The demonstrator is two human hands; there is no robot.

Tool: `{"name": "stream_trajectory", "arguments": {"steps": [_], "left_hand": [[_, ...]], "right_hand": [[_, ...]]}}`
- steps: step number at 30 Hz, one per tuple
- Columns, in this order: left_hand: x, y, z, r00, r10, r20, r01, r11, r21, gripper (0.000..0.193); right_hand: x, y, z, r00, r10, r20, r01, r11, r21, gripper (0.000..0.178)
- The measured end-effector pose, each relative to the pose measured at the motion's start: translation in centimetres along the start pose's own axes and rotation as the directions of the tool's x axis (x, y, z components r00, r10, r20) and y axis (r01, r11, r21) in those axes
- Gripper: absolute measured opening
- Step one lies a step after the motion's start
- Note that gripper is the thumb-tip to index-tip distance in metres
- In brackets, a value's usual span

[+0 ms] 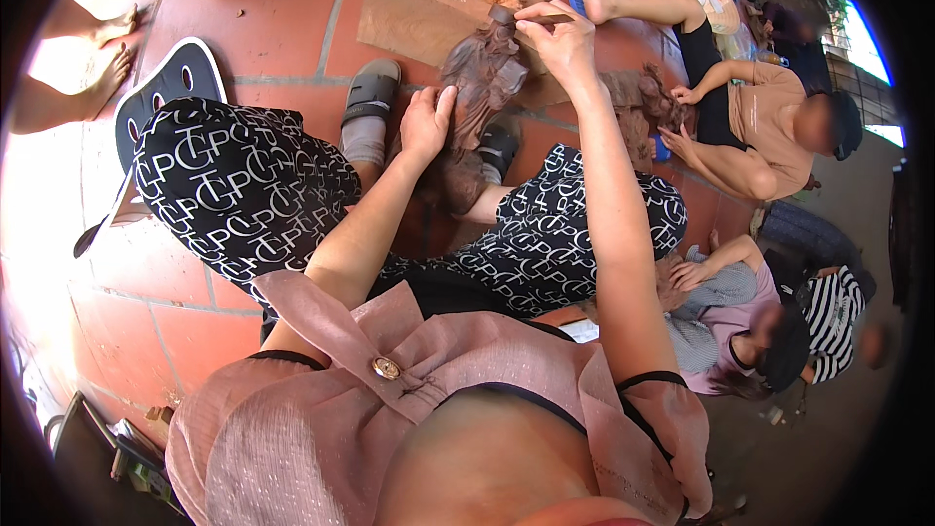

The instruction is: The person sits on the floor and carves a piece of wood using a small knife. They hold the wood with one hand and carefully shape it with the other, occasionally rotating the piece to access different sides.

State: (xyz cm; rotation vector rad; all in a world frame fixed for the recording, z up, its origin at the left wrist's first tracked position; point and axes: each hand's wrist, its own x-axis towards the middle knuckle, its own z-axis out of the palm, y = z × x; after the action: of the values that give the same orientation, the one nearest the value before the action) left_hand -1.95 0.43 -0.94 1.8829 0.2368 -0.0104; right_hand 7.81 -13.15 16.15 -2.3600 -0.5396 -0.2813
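Keeping the brown carved figure (477,83) steady looks like the main need: it leans between the person's legs, its upper end near a pale wooden block (414,18). The left hand (429,123) lies against its left side, fingers bent, though I cannot tell whether they grip, and a firm, flat press there would likely limit rocking. The right hand (565,42) pinches a slim dark tool (545,18) beside the figure's head, where short, light, controlled strokes would probably best spare the fine relief.
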Motion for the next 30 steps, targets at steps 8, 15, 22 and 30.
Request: {"name": "stream_trajectory", "arguments": {"steps": [8,15,22,30], "left_hand": [[0.0,-0.2,0.1,1.000,-0.014,-0.013,0.014,1.000,-0.008,0.050],[-0.1,-0.1,0.2,1.000,-0.008,-0.011,0.007,1.000,-0.027,0.050],[0.0,-0.3,-0.1,1.000,-0.011,0.001,0.011,1.000,-0.019,0.049],[-0.2,0.0,0.0,1.000,-0.029,0.007,0.030,0.999,-0.039,0.049]], "right_hand": [[0.5,0.1,-0.8,0.997,0.067,0.035,-0.063,0.993,-0.102,0.007],[0.0,1.2,-0.2,0.980,0.192,0.042,-0.194,0.980,0.049,0.008],[-0.3,0.8,0.5,0.996,0.088,0.023,-0.088,0.996,0.010,0.009],[-0.2,0.9,0.3,0.996,0.046,0.072,-0.045,0.999,-0.020,0.009]]}}
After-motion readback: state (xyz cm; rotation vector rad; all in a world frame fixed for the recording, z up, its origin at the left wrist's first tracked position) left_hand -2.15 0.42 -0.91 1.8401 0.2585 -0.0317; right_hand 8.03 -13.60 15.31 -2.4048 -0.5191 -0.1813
